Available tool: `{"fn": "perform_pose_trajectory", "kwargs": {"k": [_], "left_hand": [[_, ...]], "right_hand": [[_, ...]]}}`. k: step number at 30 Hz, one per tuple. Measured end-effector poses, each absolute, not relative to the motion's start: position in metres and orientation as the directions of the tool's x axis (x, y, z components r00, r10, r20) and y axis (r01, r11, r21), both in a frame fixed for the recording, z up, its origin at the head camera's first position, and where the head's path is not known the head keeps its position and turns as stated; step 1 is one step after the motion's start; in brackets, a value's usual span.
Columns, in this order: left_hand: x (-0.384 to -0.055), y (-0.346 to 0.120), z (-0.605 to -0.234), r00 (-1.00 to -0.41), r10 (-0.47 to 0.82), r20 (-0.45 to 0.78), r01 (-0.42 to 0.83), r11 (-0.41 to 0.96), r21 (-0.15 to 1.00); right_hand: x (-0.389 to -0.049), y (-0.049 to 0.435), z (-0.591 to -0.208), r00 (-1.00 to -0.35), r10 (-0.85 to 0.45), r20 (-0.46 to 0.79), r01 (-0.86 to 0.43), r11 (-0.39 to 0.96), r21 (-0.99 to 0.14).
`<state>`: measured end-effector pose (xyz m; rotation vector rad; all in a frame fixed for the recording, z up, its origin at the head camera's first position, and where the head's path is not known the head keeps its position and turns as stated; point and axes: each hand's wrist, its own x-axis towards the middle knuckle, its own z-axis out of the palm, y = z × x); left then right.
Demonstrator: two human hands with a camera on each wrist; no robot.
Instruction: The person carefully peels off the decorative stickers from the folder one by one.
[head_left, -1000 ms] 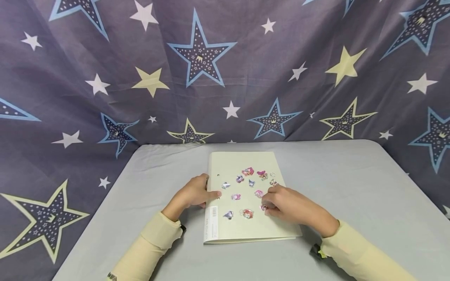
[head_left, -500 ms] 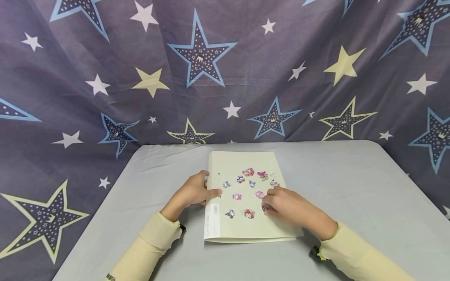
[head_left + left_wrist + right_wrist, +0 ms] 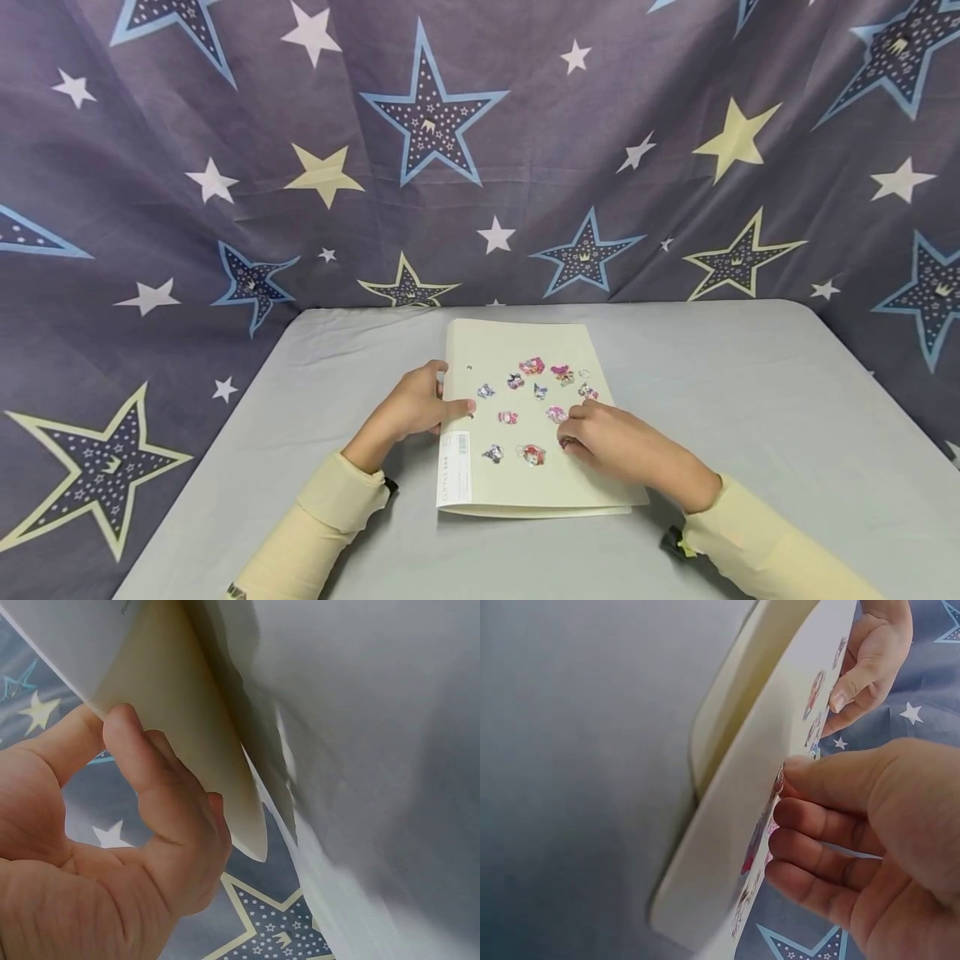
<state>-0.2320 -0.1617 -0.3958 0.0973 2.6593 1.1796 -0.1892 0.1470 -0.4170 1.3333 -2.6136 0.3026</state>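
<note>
A cream file folder (image 3: 525, 487), with a white barcode label (image 3: 454, 468) at its lower left, lies on the table. Its spine side is lifted a little. My left hand (image 3: 420, 406) pinches the spine edge, thumb on the cover and fingers underneath. In the left wrist view, that hand (image 3: 142, 802) holds the edge. Low on the cover's right side, my right hand (image 3: 618, 440) pinches a small shiny sticker-like cutout (image 3: 778, 780) between thumb and forefinger, right at the cover. Its other fingers are curled close to the surface. The hand hides most of the piece.
Several colourful cartoon cutouts lie on the cover, among them a red one (image 3: 533, 455), a pink one (image 3: 507, 417) and a dark one (image 3: 492, 453). A grey cloth covers the table (image 3: 750, 400). Behind it hangs a star-patterned curtain (image 3: 510, 150).
The folder's spine side has risen slightly, shifting its cutouts a little up and right in the head view. The right hand covers more of the small piece. Both hands stay nearly in place.
</note>
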Motion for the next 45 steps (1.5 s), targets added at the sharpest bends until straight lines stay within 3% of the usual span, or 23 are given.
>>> {"fn": "perform_pose_trajectory", "kwargs": {"k": [10, 45], "left_hand": [[-0.232, -0.1595, -0.3941, -0.976, 0.137, -0.171, -0.037, 0.666, 0.745], [-0.2316, -0.1584, -0.3901, -0.979, 0.111, -0.173, -0.057, 0.66, 0.749]], "right_hand": [[-0.1904, 0.1489, -0.416, -0.619, -0.746, 0.246, -0.785, 0.596, -0.168], [-0.1919, 0.1484, -0.416, -0.602, -0.743, 0.293, -0.794, 0.596, -0.121]]}}
